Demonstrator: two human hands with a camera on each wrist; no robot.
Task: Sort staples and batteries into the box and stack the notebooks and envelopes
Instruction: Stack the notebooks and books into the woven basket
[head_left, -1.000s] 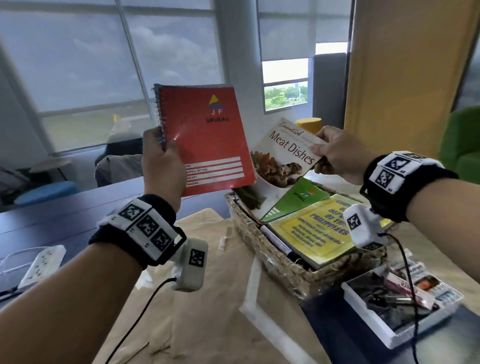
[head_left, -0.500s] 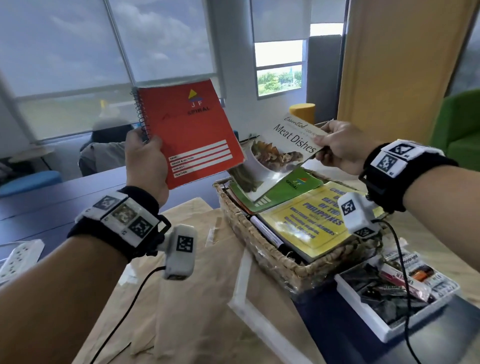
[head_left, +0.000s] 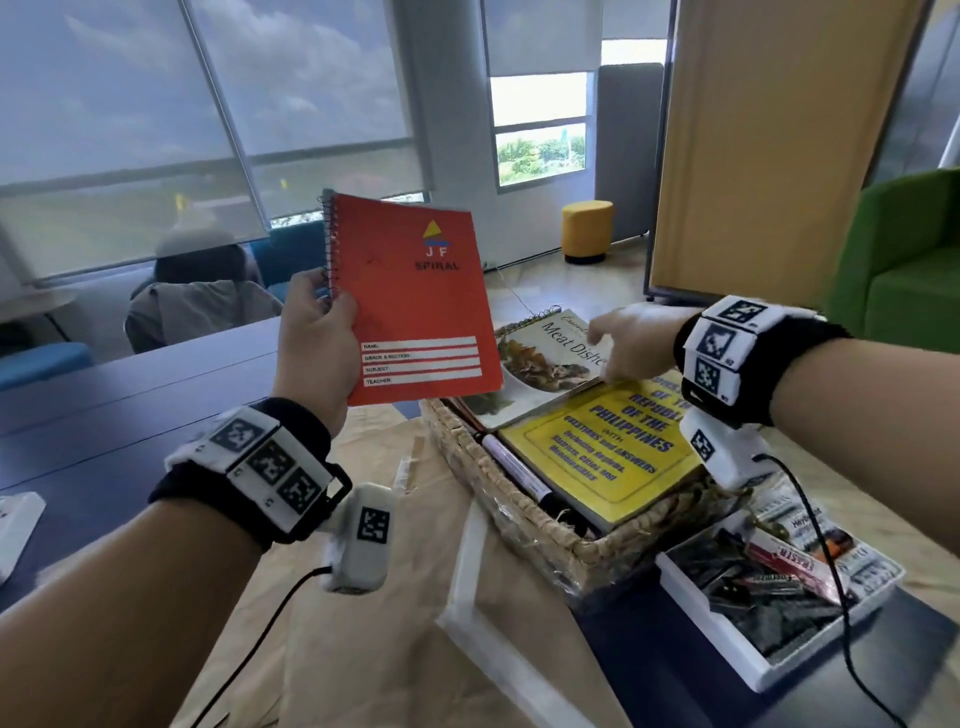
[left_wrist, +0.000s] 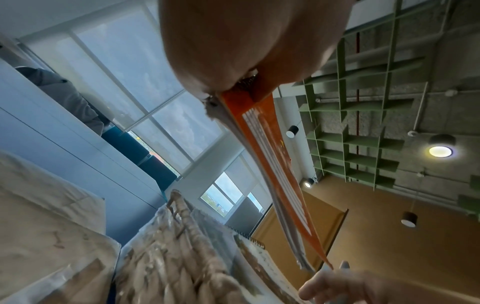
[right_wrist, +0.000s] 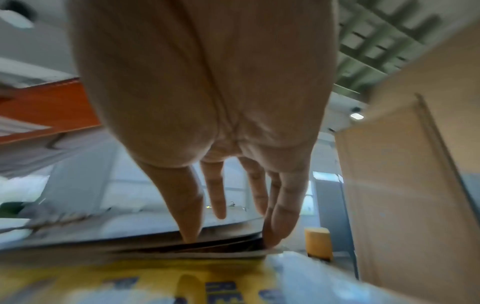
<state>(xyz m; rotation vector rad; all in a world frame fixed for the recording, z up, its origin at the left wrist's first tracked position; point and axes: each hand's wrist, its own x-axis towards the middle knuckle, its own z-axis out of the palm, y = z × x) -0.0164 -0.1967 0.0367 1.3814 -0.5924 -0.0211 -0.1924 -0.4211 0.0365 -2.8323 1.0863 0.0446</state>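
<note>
— What are your hands doing right now?

— My left hand (head_left: 317, 343) is gripping the red spiral notebook (head_left: 415, 306) by its wire-bound edge, thumb across the cover, holding it up in the air just left of the wicker basket (head_left: 524, 525). My right hand (head_left: 628, 338) is reaching down with straight, spread fingers (right_wrist: 192, 205), gripping nothing; the tips are touching the edge of the "Meat Dishes" notebook (head_left: 545, 358), which is lying in the basket partly on the yellow booklet (head_left: 602, 452).

— How is the red one handling?

— I'm judging it light and floppy: thin card covers, so I'm keeping hold at the coil, where it is stiffest.

— And the one in the basket?

— Glossy, probably slick. I'm thinking of sliding fingertips under its free edge and pinching near the coil. The white box (head_left: 769, 597) is sitting just beside the basket.
</note>
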